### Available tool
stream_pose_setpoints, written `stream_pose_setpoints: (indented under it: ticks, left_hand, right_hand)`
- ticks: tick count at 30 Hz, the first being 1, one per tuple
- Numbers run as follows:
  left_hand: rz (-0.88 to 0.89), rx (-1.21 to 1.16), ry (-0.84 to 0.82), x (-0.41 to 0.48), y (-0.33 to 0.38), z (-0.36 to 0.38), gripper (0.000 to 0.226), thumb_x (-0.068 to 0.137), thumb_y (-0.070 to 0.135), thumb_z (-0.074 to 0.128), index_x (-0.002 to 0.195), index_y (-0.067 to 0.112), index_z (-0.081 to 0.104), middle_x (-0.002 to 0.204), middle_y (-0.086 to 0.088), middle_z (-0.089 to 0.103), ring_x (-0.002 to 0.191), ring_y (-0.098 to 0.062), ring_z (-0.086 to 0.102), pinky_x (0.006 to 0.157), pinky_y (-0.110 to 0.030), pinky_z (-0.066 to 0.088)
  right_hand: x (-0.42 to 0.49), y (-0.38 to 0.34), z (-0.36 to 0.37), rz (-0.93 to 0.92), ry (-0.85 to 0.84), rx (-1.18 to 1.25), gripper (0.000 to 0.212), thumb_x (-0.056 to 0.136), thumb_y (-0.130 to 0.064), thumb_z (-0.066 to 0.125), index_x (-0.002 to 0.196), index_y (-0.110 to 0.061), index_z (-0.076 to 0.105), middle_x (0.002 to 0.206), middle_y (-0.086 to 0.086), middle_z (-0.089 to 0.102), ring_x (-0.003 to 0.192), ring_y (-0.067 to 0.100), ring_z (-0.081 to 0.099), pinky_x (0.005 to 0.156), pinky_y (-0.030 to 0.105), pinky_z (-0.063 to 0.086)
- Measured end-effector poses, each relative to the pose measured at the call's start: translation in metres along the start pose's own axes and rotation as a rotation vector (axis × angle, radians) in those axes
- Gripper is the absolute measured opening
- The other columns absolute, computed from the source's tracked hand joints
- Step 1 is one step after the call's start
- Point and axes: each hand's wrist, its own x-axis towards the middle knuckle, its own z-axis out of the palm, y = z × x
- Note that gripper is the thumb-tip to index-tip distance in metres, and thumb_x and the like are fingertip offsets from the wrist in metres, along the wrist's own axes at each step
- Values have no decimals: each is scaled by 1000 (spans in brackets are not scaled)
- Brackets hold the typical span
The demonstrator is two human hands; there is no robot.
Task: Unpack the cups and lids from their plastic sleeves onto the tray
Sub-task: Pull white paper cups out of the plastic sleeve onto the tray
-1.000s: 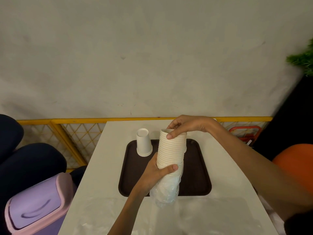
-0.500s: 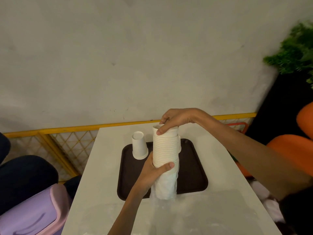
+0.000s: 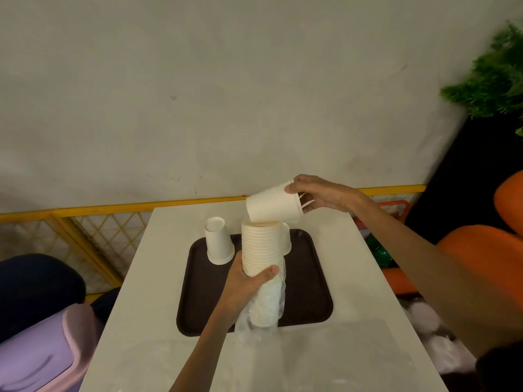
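A big grey wall [image 3: 226, 94] fills the top. Below it stands a white bench [image 3: 353, 278]. An orange chair [image 3: 481, 250] is at 3 o'clock from the bench, and a purple bin [image 3: 36, 355] is at 8 o'clock. A green plant [image 3: 498, 77] is up at 2 o'clock.

A dark brown tray [image 3: 308, 292] lies in the middle of the bench. A tall stack of cups [image 3: 261, 244] stands upright over the tray's near edge. The bottom half of the stack is inside a clear plastic sleeve [image 3: 268, 306], and the top half is bare.

The left hand [image 3: 243, 287] comes in from 6 o'clock. Its fingers and thumb are curled round the middle of the stack, right where the sleeve begins.

The right hand [image 3: 322, 193] comes in from 3 o'clock. It pinches one loose cup [image 3: 271, 206] at the rim, thumb on the outside. This cup is tipped on its side just above the stack, with its bottom pointing to 9 o'clock. I cannot tell if it touches the stack.

An upside-down cup [image 3: 218, 241] stands on the tray at 10 o'clock, just beside the stack. Another white cup [image 3: 286, 239] peeks out from behind the stack at 1 o'clock.
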Motion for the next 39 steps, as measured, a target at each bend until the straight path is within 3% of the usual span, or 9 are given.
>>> stream_pose_setpoints:
  ticks: [7,11,14,17,21,23,25,28,39]
  left_hand:
    - [13,25,58,22,0,17,80,63,42,85,129,21,44,119,2,60,109,-10,60,81,-20,53]
    - [-14,4,108,25,-3,24,49,73,24,76,111,33,47,112,5,62,100,-5,61,74,-16,52]
    - [-27,14,127,30,-5,27,47,75,20,74,110,33,46,111,6,62,102,-6,61,74,-16,52]
    - [-60,16,137,34,-13,27,57,69,31,80,114,32,46,113,4,62,106,-12,60,82,-22,53]
    - [-120,54,181,39,-27,24,98,44,63,79,127,25,45,118,2,61,111,-17,59,95,-39,52]
    - [-126,33,198,43,-35,21,107,39,65,81,129,20,44,118,-1,61,109,-17,60,90,-33,54]
    - [-147,31,211,48,-41,19,95,51,51,87,128,18,44,117,-1,60,106,-15,60,79,-19,55]
    - [-152,11,228,62,-53,13,65,69,23,79,124,20,44,114,-1,59,100,-9,58,66,-8,50]
    - [-186,-48,168,84,-73,8,92,44,54,78,125,22,46,114,4,62,101,-5,62,74,-15,52]
  right_hand:
    - [16,50,-27,9,-117,292,48,72,-30,70,113,-11,54,102,6,62,90,18,66,84,31,56]
    - [27,75,-20,84,-199,393,49,67,-29,69,112,-13,55,106,9,66,94,17,68,82,31,57]
    - [36,93,-14,109,-230,476,61,59,-29,75,114,-14,54,113,10,64,108,21,63,89,37,55]
    - [46,110,-9,107,-115,523,48,70,-20,70,115,-15,52,116,9,59,109,19,57,91,37,52]
    - [72,136,-6,139,223,479,69,75,-17,75,134,-11,40,129,10,53,109,18,52,84,28,49]
    - [88,149,-3,157,378,427,74,76,-12,76,137,-9,35,130,9,51,110,18,50,86,29,46]
    - [103,162,3,159,452,368,80,72,-11,80,136,-10,33,129,9,50,114,21,51,91,33,48]
    - [130,176,16,158,499,207,85,67,-12,84,135,-11,32,132,10,49,121,27,49,100,44,46]
    - [175,210,49,123,477,-30,87,65,-13,85,134,-6,33,131,12,51,119,29,51,94,39,44]
